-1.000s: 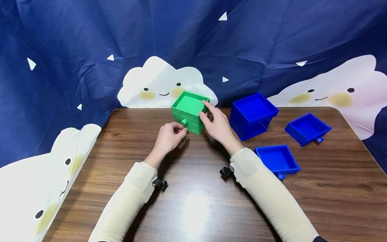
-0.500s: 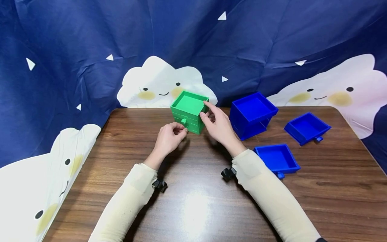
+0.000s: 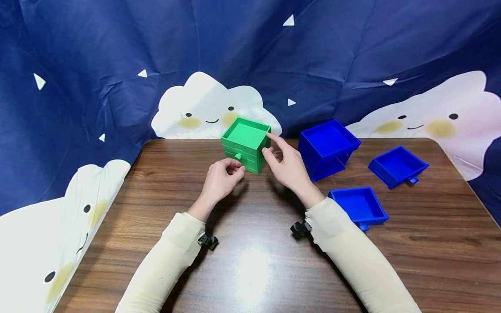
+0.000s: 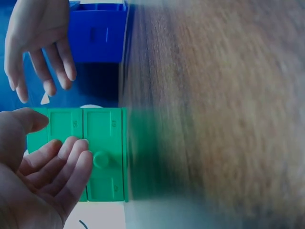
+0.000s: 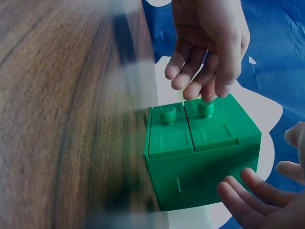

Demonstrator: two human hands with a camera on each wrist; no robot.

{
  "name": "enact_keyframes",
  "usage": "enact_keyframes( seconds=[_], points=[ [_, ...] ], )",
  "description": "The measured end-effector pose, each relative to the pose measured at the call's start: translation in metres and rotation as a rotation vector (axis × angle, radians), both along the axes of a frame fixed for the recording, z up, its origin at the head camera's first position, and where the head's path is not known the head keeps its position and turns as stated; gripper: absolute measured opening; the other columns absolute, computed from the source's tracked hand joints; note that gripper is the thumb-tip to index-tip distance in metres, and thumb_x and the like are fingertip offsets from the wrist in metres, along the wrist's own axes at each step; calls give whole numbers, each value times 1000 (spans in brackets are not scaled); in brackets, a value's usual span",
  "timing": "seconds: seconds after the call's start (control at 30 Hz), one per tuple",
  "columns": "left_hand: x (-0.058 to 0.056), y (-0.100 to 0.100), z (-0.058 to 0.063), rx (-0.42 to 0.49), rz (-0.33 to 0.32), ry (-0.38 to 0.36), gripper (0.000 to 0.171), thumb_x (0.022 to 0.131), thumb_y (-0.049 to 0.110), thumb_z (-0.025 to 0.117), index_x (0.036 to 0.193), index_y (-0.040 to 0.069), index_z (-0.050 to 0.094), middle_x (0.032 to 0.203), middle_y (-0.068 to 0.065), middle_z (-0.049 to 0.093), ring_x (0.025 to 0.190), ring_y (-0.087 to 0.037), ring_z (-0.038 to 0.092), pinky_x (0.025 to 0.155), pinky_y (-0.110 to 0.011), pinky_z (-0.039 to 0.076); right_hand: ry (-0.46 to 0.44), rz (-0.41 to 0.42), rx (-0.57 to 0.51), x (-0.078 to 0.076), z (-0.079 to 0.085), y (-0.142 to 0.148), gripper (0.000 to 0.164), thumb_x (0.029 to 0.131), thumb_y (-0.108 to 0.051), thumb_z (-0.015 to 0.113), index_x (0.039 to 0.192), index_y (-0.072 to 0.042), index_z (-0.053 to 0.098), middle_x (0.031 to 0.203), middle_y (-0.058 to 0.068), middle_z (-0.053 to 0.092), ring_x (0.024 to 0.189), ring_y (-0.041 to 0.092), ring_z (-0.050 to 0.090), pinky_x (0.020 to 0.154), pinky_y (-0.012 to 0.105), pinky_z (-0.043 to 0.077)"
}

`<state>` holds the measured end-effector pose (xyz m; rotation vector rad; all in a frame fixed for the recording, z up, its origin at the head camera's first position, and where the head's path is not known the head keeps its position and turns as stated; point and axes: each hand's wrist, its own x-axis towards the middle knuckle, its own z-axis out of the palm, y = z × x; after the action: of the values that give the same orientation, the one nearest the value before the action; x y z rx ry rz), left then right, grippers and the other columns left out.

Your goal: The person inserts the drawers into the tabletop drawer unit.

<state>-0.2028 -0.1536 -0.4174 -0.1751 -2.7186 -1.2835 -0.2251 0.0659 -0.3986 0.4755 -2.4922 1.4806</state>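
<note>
A small green drawer cabinet (image 3: 245,135) with a shallow tray top stands near the table's back edge. Its two drawers are closed, each with a round knob (image 5: 167,115) on its front. My left hand (image 3: 220,179) is right before that front; its fingers are loosely bent near the knobs, with the thumb apart from them in the left wrist view. At the cabinet's right side is my right hand (image 3: 288,168), fingers loosely spread, fingertips close to the side wall in the right wrist view. Nothing is held in either hand.
A blue cabinet (image 3: 330,138) with an open bay stands to the right. Two blue drawers with knobs lie out of it: one drawer (image 3: 399,165) farther right, another drawer (image 3: 361,205) beside my right sleeve (image 3: 352,248). A blue curtain (image 3: 242,43) hangs behind the wooden table (image 3: 164,174).
My right hand has drifted slightly right, away from the green cabinet's top edge. My left hand has shifted a little to the right. The cabinet and blue pieces stay put.
</note>
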Motion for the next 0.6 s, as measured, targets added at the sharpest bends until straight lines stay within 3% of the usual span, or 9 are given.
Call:
enact_keyframes(
  seconds=[0.6],
  points=[
    [0, 12, -2, 45, -71, -4, 21, 96, 22, 75, 106, 4, 79, 95, -10, 80, 85, -21, 74, 80, -30, 58, -5, -9, -2, 15, 7, 11, 45, 106, -23, 65, 150, -10, 62, 116, 16, 76, 103, 31, 76, 93, 50, 61]
  ],
)
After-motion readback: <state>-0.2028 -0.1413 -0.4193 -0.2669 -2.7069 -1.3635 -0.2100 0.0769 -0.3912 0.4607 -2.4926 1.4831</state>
